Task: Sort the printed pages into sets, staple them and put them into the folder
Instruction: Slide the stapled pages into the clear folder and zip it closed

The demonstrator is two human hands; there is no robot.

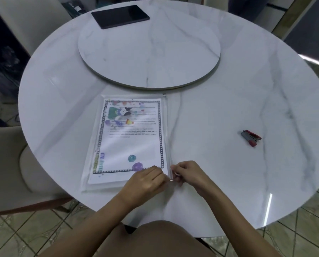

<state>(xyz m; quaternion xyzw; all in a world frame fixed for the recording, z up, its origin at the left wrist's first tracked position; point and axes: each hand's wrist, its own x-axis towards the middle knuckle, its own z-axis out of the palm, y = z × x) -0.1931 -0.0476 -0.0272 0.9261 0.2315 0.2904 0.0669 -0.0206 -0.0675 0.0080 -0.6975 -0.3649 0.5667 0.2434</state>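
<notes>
A clear plastic zip folder lies flat on the white marble table, with printed pages inside; the top page has a black chequered border and colourful pictures. My left hand pinches the folder's near right corner. My right hand pinches the zipper pull at the near end of the zip that runs along the folder's right edge. A small red and grey stapler sits apart on the right of the table.
A round marble turntable takes up the table's middle. A black phone lies at the far edge. Beige chairs stand on the left, and the floor around is tiled.
</notes>
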